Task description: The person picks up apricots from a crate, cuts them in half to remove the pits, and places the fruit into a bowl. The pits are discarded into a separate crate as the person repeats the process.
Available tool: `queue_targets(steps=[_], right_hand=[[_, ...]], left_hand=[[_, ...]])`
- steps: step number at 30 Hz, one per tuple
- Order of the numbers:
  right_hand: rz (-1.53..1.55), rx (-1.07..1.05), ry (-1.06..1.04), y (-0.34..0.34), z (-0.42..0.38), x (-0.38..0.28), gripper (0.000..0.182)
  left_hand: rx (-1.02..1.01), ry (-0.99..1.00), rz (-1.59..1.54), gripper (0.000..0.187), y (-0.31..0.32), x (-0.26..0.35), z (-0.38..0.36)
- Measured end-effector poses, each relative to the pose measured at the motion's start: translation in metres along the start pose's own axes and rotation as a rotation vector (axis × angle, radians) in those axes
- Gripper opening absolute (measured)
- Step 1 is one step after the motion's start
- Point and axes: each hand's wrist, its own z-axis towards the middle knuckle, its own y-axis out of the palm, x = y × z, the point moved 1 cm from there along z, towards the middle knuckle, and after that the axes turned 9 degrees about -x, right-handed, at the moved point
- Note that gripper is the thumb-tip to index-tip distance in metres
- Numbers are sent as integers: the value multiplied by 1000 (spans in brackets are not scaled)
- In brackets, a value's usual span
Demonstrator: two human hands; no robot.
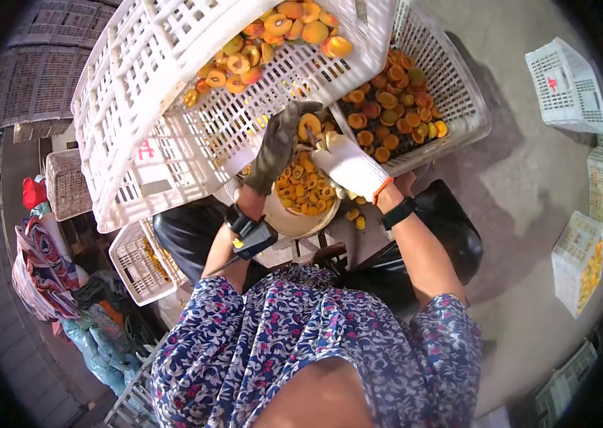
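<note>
My left hand [278, 146], in a dark grey glove, has its fingers curled round a halved yellow peach [309, 126], cut face up. My right hand [348, 165], in a white knit glove with an orange cuff, is closed on a small thin tool [313, 138]. The tool's tip meets the peach half; its exact shape is partly hidden by the fingers. Below both hands stands a round pale bucket [294, 225] with many small orange-yellow pieces [305, 187] in it.
A large white crate [130, 160] tilts toward me, holding peach halves [276, 36]. Another white crate [474, 118] at right holds darker halves [394, 100]. More crates [569, 85] stand on the floor at right. Bags and cloth [52, 271] lie at left.
</note>
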Motion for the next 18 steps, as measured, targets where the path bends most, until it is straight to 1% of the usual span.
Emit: queue_targets(steps=[1, 2, 3, 4, 5, 6, 7, 8, 10, 11, 12, 14, 15, 16, 17, 18], right_hand=[[95, -56, 16, 1, 1, 2, 39], [191, -113, 33, 3, 3, 5, 39], [198, -31, -86, 7, 2, 2, 38], [200, -36, -82, 6, -1, 1, 38], [226, -88, -55, 2, -6, -1, 38], [251, -137, -29, -2, -11, -7, 37], [208, -135, -54, 2, -4, 1, 37], [213, -133, -54, 2, -6, 0, 37], [121, -246, 134, -2, -17, -15, 37], [34, -278, 4, 9, 0, 6, 36], [146, -306, 31, 13, -4, 10, 30], [646, -555, -106, 28, 6, 35, 20], [890, -514, -129, 42, 12, 49, 21], [1135, -474, -150, 49, 12, 49, 22], [1132, -466, -155, 48, 12, 50, 22], [740, -585, -160, 40, 4, 38, 24]], left_hand=[[11, 8, -177, 50, 4, 1, 5], [11, 14, -179, 50, 15, 1, 8], [165, 105, -271, 54, 29, -3, 7], [321, 193, -361, 62, 35, -7, 4], [322, 190, -362, 62, 32, -10, 2], [297, 146, -318, 62, 27, -15, 3], [269, 102, -274, 63, 21, -19, 3], [265, 99, -272, 63, 16, -23, 1], [-50, 208, -398, 54, 10, -14, 3], [44, 106, -450, 55, 15, -11, 1], [4, 184, -409, 56, 17, -8, 3], [-160, 247, -754, 55, 23, 1, 7], [-274, 319, -1099, 57, 25, -13, 11], [-304, 337, -1144, 56, 26, -12, 13], [-224, 257, -1183, 54, 22, -24, 11], [-144, 182, -1217, 52, 16, -35, 12]])
